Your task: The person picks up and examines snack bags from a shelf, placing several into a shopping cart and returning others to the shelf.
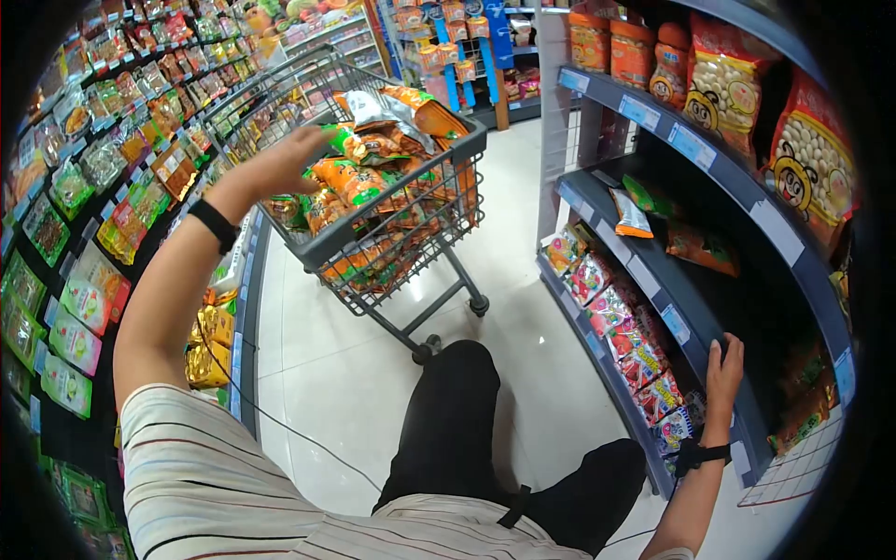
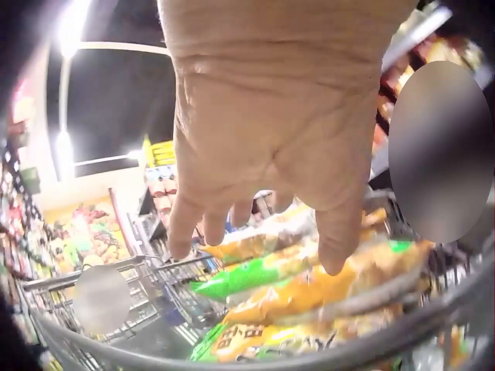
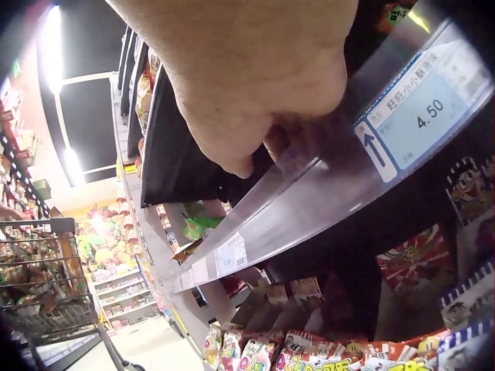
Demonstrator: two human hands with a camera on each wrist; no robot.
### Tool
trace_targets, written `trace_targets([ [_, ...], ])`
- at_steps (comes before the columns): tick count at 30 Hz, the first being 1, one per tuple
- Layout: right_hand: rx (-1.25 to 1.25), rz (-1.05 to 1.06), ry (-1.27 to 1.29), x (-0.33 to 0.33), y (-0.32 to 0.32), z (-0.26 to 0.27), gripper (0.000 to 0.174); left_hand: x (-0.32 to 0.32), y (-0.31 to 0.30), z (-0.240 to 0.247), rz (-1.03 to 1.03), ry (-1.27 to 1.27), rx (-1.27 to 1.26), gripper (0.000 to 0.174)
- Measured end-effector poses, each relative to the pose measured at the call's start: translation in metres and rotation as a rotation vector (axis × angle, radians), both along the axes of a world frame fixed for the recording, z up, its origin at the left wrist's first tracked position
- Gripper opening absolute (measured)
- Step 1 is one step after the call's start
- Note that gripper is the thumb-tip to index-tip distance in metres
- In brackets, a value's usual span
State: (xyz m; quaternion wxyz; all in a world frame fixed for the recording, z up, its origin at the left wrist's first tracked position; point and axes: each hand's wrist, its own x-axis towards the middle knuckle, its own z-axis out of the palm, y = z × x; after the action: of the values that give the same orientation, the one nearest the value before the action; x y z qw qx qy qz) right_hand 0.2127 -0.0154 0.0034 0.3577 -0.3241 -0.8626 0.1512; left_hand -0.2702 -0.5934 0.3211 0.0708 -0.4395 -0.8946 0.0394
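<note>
My left hand [image 1: 276, 168] is held over the near side of a shopping cart [image 1: 322, 250], its fingers stretched out above orange and green snack bags [image 1: 351, 182] heaped in the basket. In the left wrist view the palm [image 2: 271, 124] shows with fingers spread and nothing held, the bags beneath it. My right hand [image 1: 724, 375] rests on the front edge of a dark shelf [image 1: 686, 289] at the right. The right wrist view shows that hand [image 3: 255, 85] against the clear price-label strip [image 3: 302, 205], its fingertips partly hidden behind the lip.
A few bags [image 1: 702, 250] lie on the dark shelf, with small colourful packets [image 1: 644, 364] below and large bags [image 1: 728, 89] above. Packed snack racks [image 1: 79, 327] line the left side. A thin cable [image 1: 299, 434] hangs past my black-trousered legs [image 1: 443, 420].
</note>
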Motion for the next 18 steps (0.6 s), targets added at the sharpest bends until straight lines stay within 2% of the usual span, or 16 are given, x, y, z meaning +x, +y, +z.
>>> trace_targets([
  [2,0.028,0.015,0.023,0.000,0.001,-0.002,0.030,0.015,0.015,-0.012,0.004,0.157,-0.210,0.103],
  [4,0.011,0.014,0.018,0.000,-0.007,0.006,0.029,0.011,0.023,-0.026,-0.154,0.217,-0.254,0.106],
  [7,0.022,0.023,0.004,0.001,0.004,-0.003,0.028,0.005,0.034,-0.032,-0.287,0.273,-0.359,0.108],
  [10,0.035,0.011,-0.017,0.001,0.008,-0.006,0.027,-0.004,0.053,-0.030,-0.321,0.247,-0.402,0.109],
  [11,0.033,0.002,-0.024,0.001,0.009,-0.006,0.027,-0.014,0.055,-0.033,-0.388,0.309,-0.372,0.107],
  [14,0.035,-0.023,-0.032,-0.001,0.011,-0.004,0.027,-0.018,0.067,-0.038,-0.398,0.316,-0.401,0.105],
  [15,0.034,-0.030,-0.030,-0.002,0.009,-0.003,0.027,-0.022,0.069,-0.041,-0.451,0.331,-0.380,0.094],
  [18,0.040,-0.042,-0.023,-0.003,0.004,-0.001,0.025,-0.032,0.068,-0.041,-0.459,0.242,-0.395,0.079],
])
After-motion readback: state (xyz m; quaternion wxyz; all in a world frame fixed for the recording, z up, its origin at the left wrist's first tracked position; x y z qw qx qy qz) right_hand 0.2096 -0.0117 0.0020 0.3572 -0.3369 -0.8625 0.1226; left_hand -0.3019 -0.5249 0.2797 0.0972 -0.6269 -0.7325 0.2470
